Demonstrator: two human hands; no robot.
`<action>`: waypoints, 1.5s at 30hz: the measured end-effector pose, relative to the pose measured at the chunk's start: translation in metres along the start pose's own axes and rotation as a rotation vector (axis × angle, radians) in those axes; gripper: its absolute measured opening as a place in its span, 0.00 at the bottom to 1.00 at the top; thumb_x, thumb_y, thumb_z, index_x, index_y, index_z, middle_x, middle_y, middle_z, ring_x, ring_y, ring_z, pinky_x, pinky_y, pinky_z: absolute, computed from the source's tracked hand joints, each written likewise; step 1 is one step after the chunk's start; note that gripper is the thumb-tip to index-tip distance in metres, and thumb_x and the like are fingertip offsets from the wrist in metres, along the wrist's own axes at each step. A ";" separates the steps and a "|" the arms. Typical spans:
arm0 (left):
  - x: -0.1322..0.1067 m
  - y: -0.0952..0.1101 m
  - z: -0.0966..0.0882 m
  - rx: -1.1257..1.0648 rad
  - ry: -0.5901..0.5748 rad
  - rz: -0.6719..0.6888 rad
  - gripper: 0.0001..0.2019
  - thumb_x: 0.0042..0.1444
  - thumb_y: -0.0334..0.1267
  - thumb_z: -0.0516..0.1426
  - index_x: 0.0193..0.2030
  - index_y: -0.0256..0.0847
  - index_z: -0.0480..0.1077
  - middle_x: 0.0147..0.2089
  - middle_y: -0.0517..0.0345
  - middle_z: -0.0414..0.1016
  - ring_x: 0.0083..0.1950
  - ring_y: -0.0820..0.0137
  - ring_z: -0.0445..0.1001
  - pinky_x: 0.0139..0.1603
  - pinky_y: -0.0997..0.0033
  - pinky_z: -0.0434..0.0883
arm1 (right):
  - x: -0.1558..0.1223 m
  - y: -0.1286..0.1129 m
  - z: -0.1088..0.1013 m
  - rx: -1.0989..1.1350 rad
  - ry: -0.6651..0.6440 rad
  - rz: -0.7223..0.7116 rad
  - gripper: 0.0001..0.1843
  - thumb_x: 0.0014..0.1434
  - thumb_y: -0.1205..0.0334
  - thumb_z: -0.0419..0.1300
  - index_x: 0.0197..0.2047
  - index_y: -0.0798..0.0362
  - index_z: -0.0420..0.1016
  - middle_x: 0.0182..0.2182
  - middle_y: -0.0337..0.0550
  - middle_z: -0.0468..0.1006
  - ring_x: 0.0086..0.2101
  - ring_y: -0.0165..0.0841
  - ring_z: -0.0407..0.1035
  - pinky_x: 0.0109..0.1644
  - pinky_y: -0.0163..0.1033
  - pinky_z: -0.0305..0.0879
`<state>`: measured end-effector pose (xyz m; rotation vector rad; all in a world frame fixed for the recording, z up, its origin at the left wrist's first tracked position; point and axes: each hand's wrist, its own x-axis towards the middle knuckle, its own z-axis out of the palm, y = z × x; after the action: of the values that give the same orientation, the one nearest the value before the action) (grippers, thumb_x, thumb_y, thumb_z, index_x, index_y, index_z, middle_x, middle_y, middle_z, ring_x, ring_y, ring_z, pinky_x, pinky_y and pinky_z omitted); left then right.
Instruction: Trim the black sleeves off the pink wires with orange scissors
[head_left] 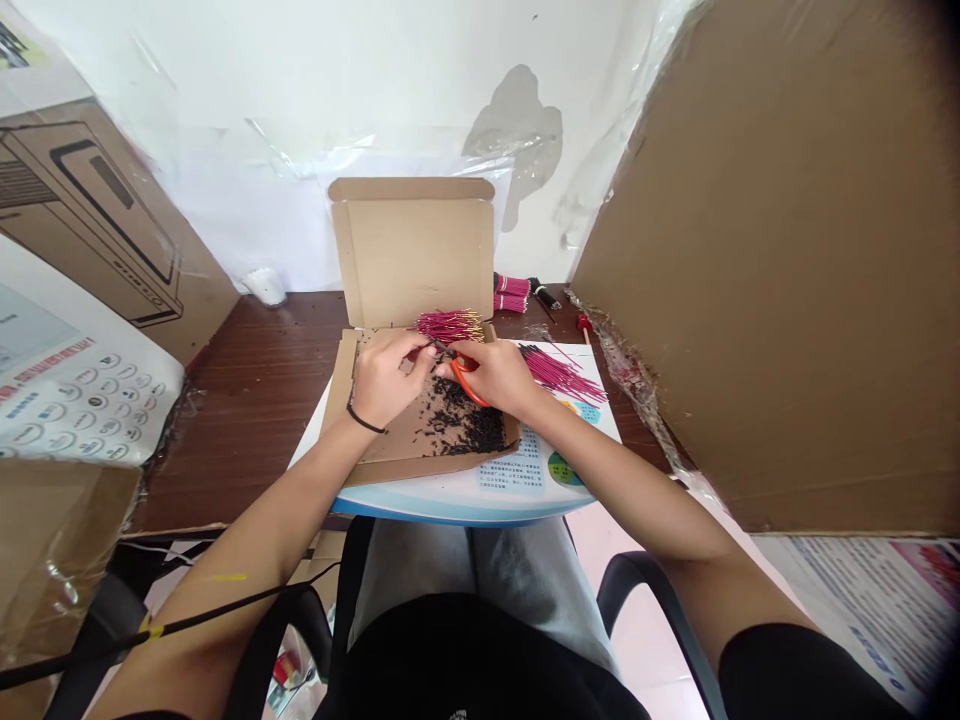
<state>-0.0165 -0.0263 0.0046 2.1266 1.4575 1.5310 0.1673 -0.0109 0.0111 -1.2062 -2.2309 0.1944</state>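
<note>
My right hand is closed around scissors with orange handles; their dark blades point left toward my other hand. My left hand, with a black band on the wrist, pinches something thin at the blade tips, too small to make out. Both hands are above an open cardboard box with its lid raised. Many short black cut pieces are scattered in the box, thickest at the front right. Behind my fingers lies a bunch of magenta wires with gold-coloured ends.
More magenta wires with black ends lie fanned out right of the box, on a printed sheet. Tied bundles sit behind, near a black bundle. Large cardboard panels flank the brown table. A white container stands back left.
</note>
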 end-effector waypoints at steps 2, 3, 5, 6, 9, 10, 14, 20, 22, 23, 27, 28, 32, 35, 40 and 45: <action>-0.003 0.000 0.001 0.030 0.065 0.015 0.08 0.55 0.43 0.61 0.32 0.43 0.77 0.35 0.54 0.81 0.37 0.65 0.76 0.46 0.64 0.70 | -0.001 -0.004 0.001 0.082 -0.002 0.003 0.29 0.62 0.36 0.53 0.28 0.54 0.75 0.20 0.38 0.68 0.23 0.27 0.55 0.30 0.35 0.47; -0.004 0.000 0.001 0.034 0.090 0.014 0.07 0.55 0.43 0.61 0.32 0.44 0.77 0.35 0.54 0.81 0.37 0.64 0.76 0.47 0.64 0.70 | -0.001 -0.005 0.002 0.114 0.000 0.001 0.30 0.62 0.35 0.53 0.26 0.54 0.73 0.19 0.37 0.66 0.23 0.27 0.53 0.30 0.34 0.46; -0.005 0.002 0.001 0.045 0.126 0.013 0.08 0.55 0.43 0.61 0.30 0.44 0.77 0.32 0.55 0.80 0.36 0.65 0.76 0.47 0.63 0.70 | -0.001 -0.006 0.004 0.160 0.007 -0.007 0.31 0.61 0.35 0.53 0.23 0.54 0.70 0.19 0.35 0.64 0.23 0.26 0.51 0.30 0.33 0.46; -0.005 0.002 0.000 0.049 0.133 0.013 0.08 0.55 0.43 0.61 0.29 0.43 0.77 0.31 0.56 0.80 0.35 0.65 0.76 0.46 0.64 0.70 | -0.002 -0.006 0.004 0.174 0.008 -0.016 0.31 0.61 0.34 0.53 0.23 0.54 0.69 0.19 0.35 0.63 0.23 0.26 0.51 0.30 0.33 0.46; -0.007 0.003 -0.001 0.021 0.101 0.007 0.10 0.57 0.43 0.59 0.29 0.42 0.76 0.27 0.57 0.77 0.31 0.67 0.73 0.41 0.65 0.69 | -0.002 -0.005 0.005 0.178 0.004 -0.047 0.31 0.61 0.34 0.54 0.23 0.54 0.70 0.19 0.36 0.65 0.24 0.27 0.52 0.30 0.33 0.47; -0.007 0.003 -0.002 -0.006 0.078 -0.005 0.10 0.57 0.43 0.59 0.29 0.42 0.76 0.26 0.57 0.77 0.31 0.67 0.73 0.39 0.66 0.68 | -0.002 -0.004 0.005 0.166 0.000 -0.052 0.30 0.61 0.34 0.54 0.24 0.54 0.71 0.19 0.37 0.66 0.24 0.27 0.54 0.30 0.33 0.48; -0.006 0.003 -0.004 -0.150 -0.017 -0.118 0.10 0.56 0.44 0.60 0.30 0.42 0.76 0.22 0.60 0.72 0.26 0.70 0.69 0.31 0.70 0.65 | -0.002 0.001 0.006 0.096 -0.018 -0.048 0.26 0.61 0.37 0.57 0.36 0.53 0.79 0.23 0.40 0.74 0.25 0.29 0.63 0.32 0.33 0.50; 0.007 0.004 -0.013 -0.671 -0.442 -0.404 0.19 0.48 0.53 0.64 0.19 0.41 0.69 0.15 0.63 0.57 0.19 0.74 0.56 0.24 0.70 0.58 | -0.001 0.012 0.007 -0.041 -0.021 -0.129 0.23 0.61 0.43 0.60 0.49 0.51 0.80 0.32 0.46 0.82 0.32 0.34 0.73 0.34 0.35 0.55; 0.011 -0.001 -0.016 -0.851 -0.663 -0.522 0.20 0.44 0.54 0.66 0.18 0.42 0.68 0.13 0.67 0.50 0.17 0.76 0.51 0.24 0.66 0.60 | -0.001 0.014 0.007 -0.067 -0.036 -0.232 0.23 0.62 0.44 0.59 0.50 0.53 0.79 0.34 0.48 0.83 0.33 0.34 0.74 0.34 0.36 0.56; 0.011 -0.004 -0.017 -0.913 -0.771 -0.574 0.20 0.42 0.53 0.67 0.17 0.42 0.68 0.13 0.68 0.47 0.16 0.77 0.49 0.24 0.64 0.62 | -0.002 0.014 0.007 -0.073 -0.045 -0.292 0.23 0.63 0.44 0.58 0.50 0.54 0.79 0.34 0.48 0.83 0.34 0.34 0.74 0.34 0.36 0.56; 0.011 -0.010 -0.017 -1.027 -0.969 -0.676 0.21 0.40 0.53 0.66 0.13 0.42 0.65 0.11 0.68 0.41 0.15 0.75 0.51 0.25 0.58 0.67 | -0.002 0.010 0.008 -0.077 -0.080 -0.416 0.23 0.65 0.45 0.55 0.50 0.54 0.79 0.33 0.48 0.83 0.34 0.35 0.74 0.34 0.37 0.57; 0.011 -0.010 -0.016 -1.029 -0.925 -0.673 0.21 0.41 0.52 0.65 0.13 0.43 0.64 0.10 0.67 0.41 0.15 0.72 0.54 0.25 0.58 0.67 | -0.002 0.009 0.009 -0.079 -0.083 -0.394 0.24 0.65 0.45 0.55 0.50 0.54 0.79 0.33 0.48 0.83 0.34 0.34 0.74 0.34 0.37 0.57; 0.011 -0.007 -0.010 -0.944 -0.598 -0.620 0.15 0.45 0.49 0.64 0.20 0.40 0.71 0.13 0.64 0.54 0.18 0.73 0.60 0.23 0.67 0.67 | 0.000 0.009 0.009 -0.084 -0.063 -0.173 0.24 0.62 0.44 0.59 0.52 0.53 0.79 0.35 0.48 0.84 0.34 0.35 0.75 0.34 0.36 0.57; 0.011 -0.006 -0.006 -0.818 -0.375 -0.537 0.13 0.44 0.46 0.67 0.27 0.39 0.74 0.21 0.61 0.67 0.21 0.76 0.64 0.25 0.72 0.66 | 0.001 0.009 0.009 -0.078 -0.042 -0.032 0.24 0.60 0.43 0.62 0.50 0.52 0.80 0.31 0.45 0.83 0.32 0.35 0.74 0.34 0.36 0.56; 0.009 -0.008 -0.001 -0.538 -0.154 -0.371 0.17 0.41 0.50 0.68 0.28 0.38 0.75 0.28 0.57 0.77 0.30 0.72 0.72 0.34 0.71 0.70 | 0.000 0.005 0.008 -0.072 -0.036 0.036 0.22 0.60 0.42 0.61 0.45 0.51 0.81 0.27 0.43 0.81 0.29 0.34 0.72 0.33 0.35 0.52; 0.004 -0.013 -0.001 -0.331 -0.170 -0.261 0.16 0.49 0.51 0.64 0.28 0.38 0.77 0.28 0.55 0.79 0.30 0.69 0.73 0.34 0.69 0.70 | 0.000 0.003 0.007 -0.102 -0.064 0.038 0.24 0.61 0.39 0.58 0.44 0.50 0.81 0.28 0.43 0.80 0.30 0.34 0.72 0.32 0.35 0.51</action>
<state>-0.0250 -0.0167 0.0003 1.7518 1.2639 1.3506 0.1658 -0.0082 0.0038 -1.3138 -2.2991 0.1376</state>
